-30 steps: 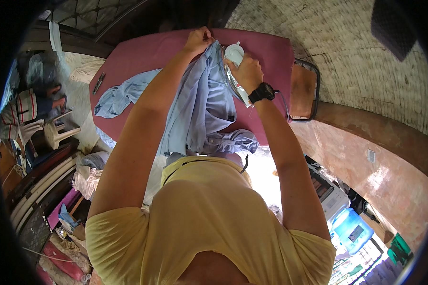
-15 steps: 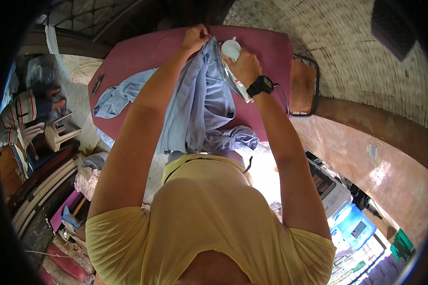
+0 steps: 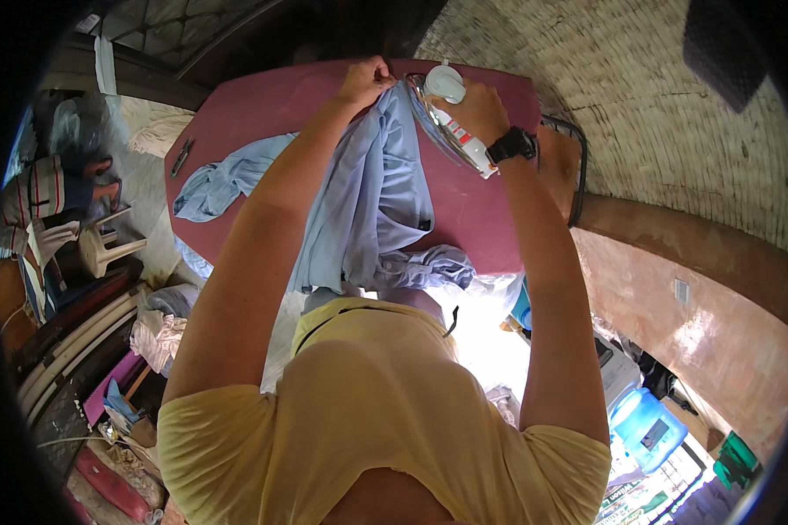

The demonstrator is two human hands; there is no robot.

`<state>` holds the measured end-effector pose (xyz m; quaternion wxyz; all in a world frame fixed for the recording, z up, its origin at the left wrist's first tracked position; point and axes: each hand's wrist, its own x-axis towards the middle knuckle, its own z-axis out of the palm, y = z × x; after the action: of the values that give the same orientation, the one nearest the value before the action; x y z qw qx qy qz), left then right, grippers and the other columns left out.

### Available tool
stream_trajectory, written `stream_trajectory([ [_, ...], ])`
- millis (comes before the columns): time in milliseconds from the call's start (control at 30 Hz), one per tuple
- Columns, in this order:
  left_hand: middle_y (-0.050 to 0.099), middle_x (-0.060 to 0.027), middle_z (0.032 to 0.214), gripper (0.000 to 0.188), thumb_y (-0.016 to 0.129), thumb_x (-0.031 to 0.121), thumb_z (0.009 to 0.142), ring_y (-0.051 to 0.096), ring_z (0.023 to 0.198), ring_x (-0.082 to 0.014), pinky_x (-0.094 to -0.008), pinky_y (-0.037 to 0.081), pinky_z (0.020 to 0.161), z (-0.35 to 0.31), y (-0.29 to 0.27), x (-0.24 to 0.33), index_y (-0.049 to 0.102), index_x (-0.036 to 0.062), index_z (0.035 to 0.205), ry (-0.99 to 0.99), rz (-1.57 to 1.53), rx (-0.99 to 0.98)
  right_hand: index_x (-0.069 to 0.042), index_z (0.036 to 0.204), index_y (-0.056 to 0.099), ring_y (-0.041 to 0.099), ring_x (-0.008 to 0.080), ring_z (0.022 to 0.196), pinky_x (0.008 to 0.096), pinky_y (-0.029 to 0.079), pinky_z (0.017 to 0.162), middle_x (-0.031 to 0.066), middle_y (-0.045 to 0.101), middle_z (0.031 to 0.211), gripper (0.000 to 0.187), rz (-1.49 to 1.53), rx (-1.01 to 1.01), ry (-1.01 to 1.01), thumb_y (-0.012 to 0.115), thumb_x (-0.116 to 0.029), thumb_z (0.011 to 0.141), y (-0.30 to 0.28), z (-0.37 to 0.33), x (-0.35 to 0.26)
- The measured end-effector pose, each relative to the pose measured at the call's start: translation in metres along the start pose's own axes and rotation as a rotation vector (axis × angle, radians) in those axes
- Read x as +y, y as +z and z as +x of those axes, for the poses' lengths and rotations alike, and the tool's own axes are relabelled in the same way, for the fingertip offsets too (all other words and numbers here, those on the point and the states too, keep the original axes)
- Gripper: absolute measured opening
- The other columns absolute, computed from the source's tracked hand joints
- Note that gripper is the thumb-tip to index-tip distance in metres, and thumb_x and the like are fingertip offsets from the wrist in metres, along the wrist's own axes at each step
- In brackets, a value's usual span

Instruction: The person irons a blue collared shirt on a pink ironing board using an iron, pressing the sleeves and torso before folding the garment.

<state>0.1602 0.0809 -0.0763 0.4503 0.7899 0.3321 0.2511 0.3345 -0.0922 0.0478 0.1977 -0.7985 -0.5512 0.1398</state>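
A light blue garment (image 3: 372, 188) lies lengthwise over a maroon ironing board (image 3: 276, 96), with its near end hanging over the front edge. At the far end, my left hand (image 3: 368, 83) pinches the garment's tip between closed fingers. My right hand (image 3: 480, 114) is wrapped round the handle of a clothes iron (image 3: 446, 85) with a white, rounded body. The iron is tilted, its metal plate edge toward the garment, and sits just right of the cloth. Whether it touches the board I cannot tell. A watch (image 3: 511, 145) is on my right wrist.
More light blue cloth (image 3: 223, 179) lies on the board's left side, near a small dark tool (image 3: 182, 157). Bunched bluish-purple cloth (image 3: 429, 265) is at the front edge. A metal-framed wooden end (image 3: 559, 171) adjoins the right. A small stool (image 3: 105, 249) stands on the floor at left.
My right hand has drawn the iron to the right, away from the garment's edge, and turned it slightly. My left hand still pinches the far tip. The whole view has shifted a little.
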Motion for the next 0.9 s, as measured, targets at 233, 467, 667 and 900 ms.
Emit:
stream_trajectory([
  [233,0.07,-0.0097,0.081,0.021,0.075,0.01,0.08,0.068,0.078,-0.0132,-0.0278,0.053,0.071,-0.004,-0.001,-0.002,0.055,0.0023,0.082,-0.005,-0.084,0.013,-0.005,0.097,0.07,0.07,0.0346,0.084,0.0457,0.056,0.073,0.0167,0.071,0.087,0.053,0.084,-0.066,-0.075,0.077,-0.052,0.072,0.008,0.012,0.006],
  [467,0.071,-0.0105,0.083,0.02,0.074,0.009,0.08,0.068,0.077,-0.014,-0.029,0.054,0.071,-0.006,-0.004,0.003,0.055,0.0016,0.084,-0.022,-0.117,0.017,-0.004,0.1,0.068,0.07,0.0358,0.083,0.0456,0.056,0.073,0.0181,0.071,0.087,0.056,0.066,-0.099,-0.07,0.076,-0.054,0.074,0.012,0.007,0.006],
  [667,0.071,-0.0116,0.083,0.02,0.074,0.016,0.08,0.069,0.075,-0.0187,-0.0312,0.054,0.072,-0.015,-0.011,0.009,0.065,0.0015,0.089,-0.075,0.166,0.009,0.0,0.1,0.068,0.07,0.0338,0.083,0.0423,0.056,0.073,0.0195,0.071,0.088,0.047,-0.025,-0.109,-0.071,0.076,-0.042,0.079,0.008,0.005,0.0],
  [900,0.071,-0.0105,0.082,0.025,0.074,0.028,0.08,0.069,0.076,-0.021,-0.0325,0.054,0.073,-0.021,-0.007,0.002,0.072,0.0042,0.088,-0.064,0.212,0.023,-0.002,0.102,0.068,0.069,0.0378,0.089,0.0477,0.056,0.077,0.0211,0.07,0.092,0.059,-0.029,-0.142,-0.078,0.074,-0.054,0.074,0.014,0.007,0.015],
])
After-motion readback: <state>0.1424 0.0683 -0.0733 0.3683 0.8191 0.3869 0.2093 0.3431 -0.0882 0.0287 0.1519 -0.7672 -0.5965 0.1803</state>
